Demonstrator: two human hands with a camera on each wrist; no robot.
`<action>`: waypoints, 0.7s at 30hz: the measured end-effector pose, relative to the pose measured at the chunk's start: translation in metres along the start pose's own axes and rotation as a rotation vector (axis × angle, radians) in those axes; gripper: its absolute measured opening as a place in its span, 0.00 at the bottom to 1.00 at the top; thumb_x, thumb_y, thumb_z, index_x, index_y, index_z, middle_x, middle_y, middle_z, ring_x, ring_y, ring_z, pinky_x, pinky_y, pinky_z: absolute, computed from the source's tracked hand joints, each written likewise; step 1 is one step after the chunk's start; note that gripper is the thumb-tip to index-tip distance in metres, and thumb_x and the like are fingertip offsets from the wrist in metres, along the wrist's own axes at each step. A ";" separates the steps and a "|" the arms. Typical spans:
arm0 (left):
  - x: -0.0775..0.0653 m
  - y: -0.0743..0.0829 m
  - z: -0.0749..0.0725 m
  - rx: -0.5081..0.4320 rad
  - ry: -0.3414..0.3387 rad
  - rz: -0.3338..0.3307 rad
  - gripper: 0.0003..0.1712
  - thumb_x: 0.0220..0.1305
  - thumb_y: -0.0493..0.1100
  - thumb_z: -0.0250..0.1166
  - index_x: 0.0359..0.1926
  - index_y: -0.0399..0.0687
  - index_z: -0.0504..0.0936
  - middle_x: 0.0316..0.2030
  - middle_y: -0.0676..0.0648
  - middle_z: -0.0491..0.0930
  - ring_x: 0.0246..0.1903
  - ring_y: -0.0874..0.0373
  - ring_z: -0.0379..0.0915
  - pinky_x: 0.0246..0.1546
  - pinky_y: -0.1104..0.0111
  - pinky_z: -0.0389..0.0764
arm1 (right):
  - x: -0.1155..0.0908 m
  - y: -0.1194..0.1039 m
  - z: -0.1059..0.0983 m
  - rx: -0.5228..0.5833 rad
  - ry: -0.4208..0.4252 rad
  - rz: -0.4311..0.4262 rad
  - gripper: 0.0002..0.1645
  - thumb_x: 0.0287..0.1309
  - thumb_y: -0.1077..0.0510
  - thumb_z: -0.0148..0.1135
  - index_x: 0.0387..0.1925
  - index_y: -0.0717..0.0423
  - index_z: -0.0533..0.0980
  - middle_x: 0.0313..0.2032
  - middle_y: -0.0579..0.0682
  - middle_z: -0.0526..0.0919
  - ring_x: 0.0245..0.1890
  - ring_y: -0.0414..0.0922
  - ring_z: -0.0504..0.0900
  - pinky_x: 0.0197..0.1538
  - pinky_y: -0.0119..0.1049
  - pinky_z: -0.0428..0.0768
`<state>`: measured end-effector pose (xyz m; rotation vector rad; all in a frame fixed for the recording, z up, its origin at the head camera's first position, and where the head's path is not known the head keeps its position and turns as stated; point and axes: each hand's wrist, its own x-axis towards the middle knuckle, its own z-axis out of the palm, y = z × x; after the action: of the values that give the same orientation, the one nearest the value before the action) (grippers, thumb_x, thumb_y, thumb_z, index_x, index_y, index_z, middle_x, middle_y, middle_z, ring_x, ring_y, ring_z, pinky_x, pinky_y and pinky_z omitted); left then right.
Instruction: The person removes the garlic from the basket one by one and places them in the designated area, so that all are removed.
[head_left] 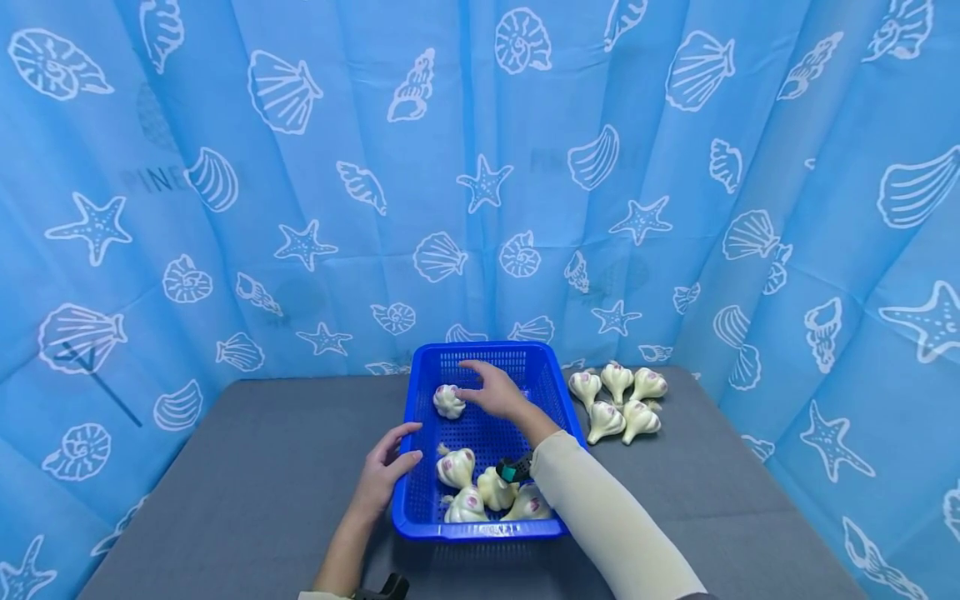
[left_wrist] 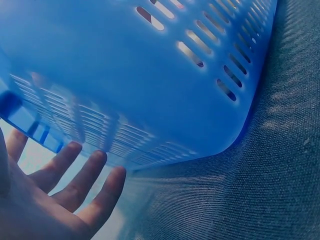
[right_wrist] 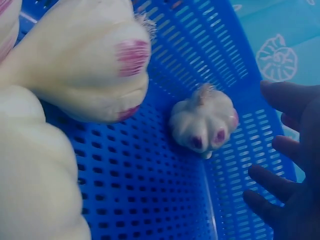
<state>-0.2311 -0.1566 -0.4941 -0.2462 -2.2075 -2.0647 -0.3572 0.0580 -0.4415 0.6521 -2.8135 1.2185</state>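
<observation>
A blue plastic basket [head_left: 562, 392] with slotted walls stands on the table. Inside it, toward the far left, sits a single white garlic bulb [head_left: 448, 402] with purple marks. My right hand [head_left: 491, 390] reaches over the basket beside that bulb; in the right wrist view its spread fingers are apart from the garlic bulb [right_wrist: 204, 122]. Several more garlic bulbs [head_left: 456, 468] lie at the basket's near end, partly hidden by the right forearm. At the left rim is my left hand [head_left: 378, 475], fingers loosely extended along the basket's outer side [left_wrist: 100, 90]; firm contact cannot be made out.
Right of the basket, several garlic bulbs [head_left: 617, 400] lie grouped on the grey tabletop [head_left: 247, 483]. A blue curtain [head_left: 480, 125] with white shell and starfish prints hangs behind and around the table. Both wrists wear dark straps.
</observation>
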 end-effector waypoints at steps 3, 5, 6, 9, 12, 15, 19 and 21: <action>0.000 -0.001 0.000 0.003 0.001 -0.003 0.24 0.66 0.43 0.62 0.62 0.49 0.74 0.61 0.35 0.70 0.55 0.39 0.71 0.49 0.47 0.77 | 0.001 0.000 0.004 -0.036 -0.048 -0.025 0.33 0.62 0.53 0.64 0.67 0.54 0.68 0.65 0.56 0.69 0.63 0.58 0.69 0.61 0.54 0.69; 0.000 -0.001 0.000 0.002 0.001 -0.003 0.24 0.66 0.43 0.63 0.62 0.49 0.74 0.61 0.35 0.70 0.55 0.38 0.71 0.49 0.47 0.77 | 0.002 0.000 0.007 -0.060 -0.085 -0.044 0.34 0.62 0.54 0.63 0.68 0.55 0.67 0.66 0.55 0.68 0.66 0.56 0.66 0.64 0.53 0.65; 0.000 -0.001 0.000 0.001 0.001 -0.003 0.24 0.66 0.43 0.62 0.62 0.48 0.74 0.61 0.34 0.70 0.55 0.38 0.71 0.49 0.47 0.77 | 0.002 0.000 0.009 -0.074 -0.104 -0.055 0.34 0.62 0.54 0.63 0.68 0.55 0.66 0.67 0.55 0.68 0.67 0.55 0.64 0.65 0.52 0.63; 0.001 -0.001 0.000 -0.004 -0.002 -0.001 0.23 0.66 0.42 0.62 0.62 0.48 0.74 0.61 0.34 0.70 0.54 0.38 0.72 0.48 0.47 0.77 | 0.002 0.000 0.012 -0.116 -0.158 -0.071 0.35 0.62 0.53 0.64 0.69 0.54 0.65 0.68 0.54 0.66 0.69 0.54 0.61 0.67 0.53 0.60; 0.001 0.001 0.000 -0.022 -0.006 0.008 0.23 0.67 0.40 0.61 0.62 0.44 0.73 0.60 0.32 0.70 0.54 0.37 0.72 0.47 0.49 0.78 | 0.002 0.000 0.013 -0.152 -0.185 -0.082 0.36 0.62 0.52 0.64 0.69 0.54 0.65 0.69 0.55 0.65 0.69 0.55 0.60 0.68 0.55 0.57; 0.001 0.003 -0.001 -0.034 -0.009 0.014 0.24 0.67 0.38 0.60 0.63 0.43 0.72 0.60 0.31 0.70 0.54 0.36 0.71 0.47 0.49 0.78 | 0.002 -0.002 0.014 -0.166 -0.194 -0.086 0.37 0.62 0.52 0.64 0.69 0.54 0.64 0.69 0.56 0.63 0.70 0.56 0.59 0.68 0.57 0.54; 0.000 0.004 -0.001 -0.041 -0.012 0.008 0.24 0.67 0.38 0.60 0.63 0.43 0.72 0.60 0.31 0.70 0.54 0.36 0.71 0.47 0.50 0.78 | 0.003 -0.002 0.016 -0.164 -0.223 -0.066 0.38 0.61 0.53 0.65 0.70 0.53 0.63 0.71 0.56 0.60 0.71 0.58 0.55 0.68 0.59 0.53; 0.000 0.004 0.000 -0.051 -0.014 0.014 0.24 0.66 0.37 0.60 0.63 0.42 0.72 0.60 0.31 0.70 0.54 0.36 0.71 0.46 0.53 0.79 | 0.002 -0.002 0.017 -0.157 -0.238 -0.050 0.39 0.61 0.53 0.65 0.71 0.52 0.62 0.72 0.56 0.59 0.71 0.59 0.54 0.68 0.59 0.53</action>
<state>-0.2307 -0.1565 -0.4906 -0.2808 -2.1566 -2.1209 -0.3561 0.0442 -0.4513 0.9058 -3.0202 0.9574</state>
